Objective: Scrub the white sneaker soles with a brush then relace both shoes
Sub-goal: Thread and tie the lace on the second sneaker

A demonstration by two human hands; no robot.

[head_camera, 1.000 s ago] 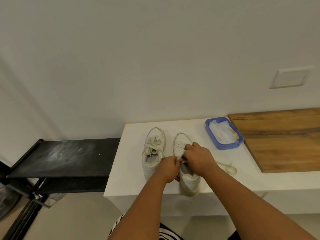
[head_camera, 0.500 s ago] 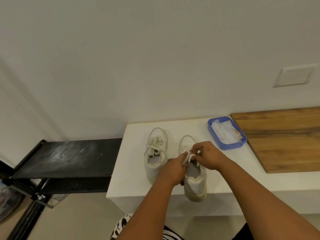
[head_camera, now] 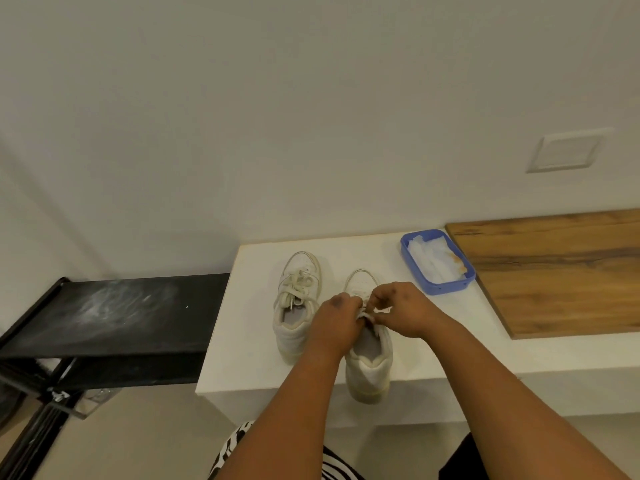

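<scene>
From the head view I see two white sneakers side by side on a white bench (head_camera: pixel 249 341), toes toward the wall. The left sneaker (head_camera: pixel 297 303) sits laced, untouched. Both hands work over the right sneaker (head_camera: pixel 369 355), whose heel hangs slightly past the bench's front edge. My left hand (head_camera: pixel 337 322) has its fingers curled, pinching the lace (head_camera: pixel 367 315) at the tongue; my right hand (head_camera: pixel 398 306) pinches the lace too, fingers bent in. A blue tray (head_camera: pixel 414 271) holding white cloth sits just beside a wooden board (head_camera: pixel 554 268). A black shelf (head_camera: pixel 114 313) stands left of the bench
</scene>
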